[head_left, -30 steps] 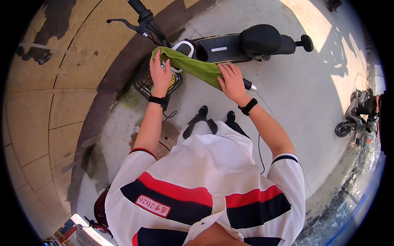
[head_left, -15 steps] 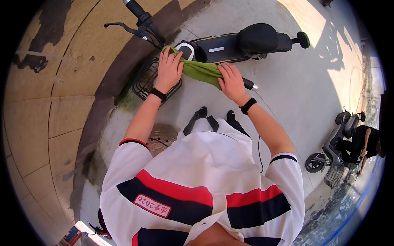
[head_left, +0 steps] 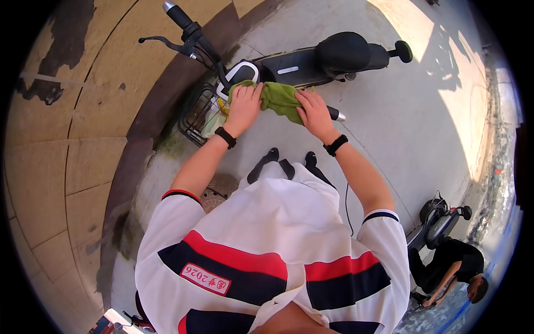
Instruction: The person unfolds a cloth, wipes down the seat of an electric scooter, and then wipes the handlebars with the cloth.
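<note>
A green cloth (head_left: 279, 102) lies bunched over the handlebar of a parked electric scooter (head_left: 289, 65). My left hand (head_left: 244, 109) is closed over the cloth's left end, beside the white-rimmed display. At the cloth's right end, my right hand (head_left: 316, 112) presses it against the bar, fingers curled over the top. Just beyond that hand the black right grip (head_left: 335, 114) with its silver tip sticks out. To the upper left, the other grip (head_left: 179, 16) and a brake lever (head_left: 161, 40) are uncovered. The cloth hides the middle of the bar.
Below the handlebar hangs a black wire basket (head_left: 192, 119) with light and yellow items in it. A tan tiled surface (head_left: 97, 161) with a dark border runs along the left. At the lower right, a person in black (head_left: 450, 267) rides another scooter (head_left: 436, 225).
My left hand has slid right, bunching the cloth and bringing my hands closer together. The basket's contents now show. The rider at the right has moved down the view and nearer.
</note>
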`<state>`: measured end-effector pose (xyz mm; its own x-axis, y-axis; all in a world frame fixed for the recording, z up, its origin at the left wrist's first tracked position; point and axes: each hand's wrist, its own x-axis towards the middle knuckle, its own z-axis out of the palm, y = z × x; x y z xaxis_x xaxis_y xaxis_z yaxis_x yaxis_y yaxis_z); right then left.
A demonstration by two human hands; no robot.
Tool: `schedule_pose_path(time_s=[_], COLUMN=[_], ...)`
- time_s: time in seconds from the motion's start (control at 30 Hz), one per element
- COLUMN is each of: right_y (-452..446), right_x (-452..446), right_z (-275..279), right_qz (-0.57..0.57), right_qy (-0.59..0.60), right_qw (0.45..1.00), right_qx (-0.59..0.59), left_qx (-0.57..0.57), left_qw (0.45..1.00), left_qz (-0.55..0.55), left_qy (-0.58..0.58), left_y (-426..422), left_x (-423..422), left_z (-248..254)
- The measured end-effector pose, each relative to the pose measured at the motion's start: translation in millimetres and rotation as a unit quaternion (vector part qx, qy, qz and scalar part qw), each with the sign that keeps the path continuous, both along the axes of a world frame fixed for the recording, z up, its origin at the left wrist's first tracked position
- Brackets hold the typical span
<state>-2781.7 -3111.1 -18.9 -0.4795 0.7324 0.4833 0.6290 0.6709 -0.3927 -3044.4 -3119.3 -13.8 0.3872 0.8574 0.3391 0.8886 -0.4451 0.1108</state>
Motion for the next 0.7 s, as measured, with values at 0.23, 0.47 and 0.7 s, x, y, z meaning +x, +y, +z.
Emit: schedule_pose_path(time_s=[0.23, 0.47, 0.7], right_y=[-11.8, -17.2, -19.0], right_x=[29.1, 54.0, 46.0], right_z=[-1.9, -2.1, 11.2], right_qz=[-0.003, -0.018, -0.023], right_qy=[0.03, 0.058, 0.023], right_qw=[0.999, 0.997, 0.999], right_qx=[-0.014, -0.041, -0.009], left_qx=[-0.019, -0.025, 0.016], left_qw=[0.997, 0.987, 0.987], left_qz=[-0.01, 0.033, 0.085], left_qy=[-0.071, -0.154, -0.137], left_y=[-9.2, -8.7, -1.6], left_x=[30.7, 17.1, -24.3], left_z=[-7.3, -2.4, 13.5])
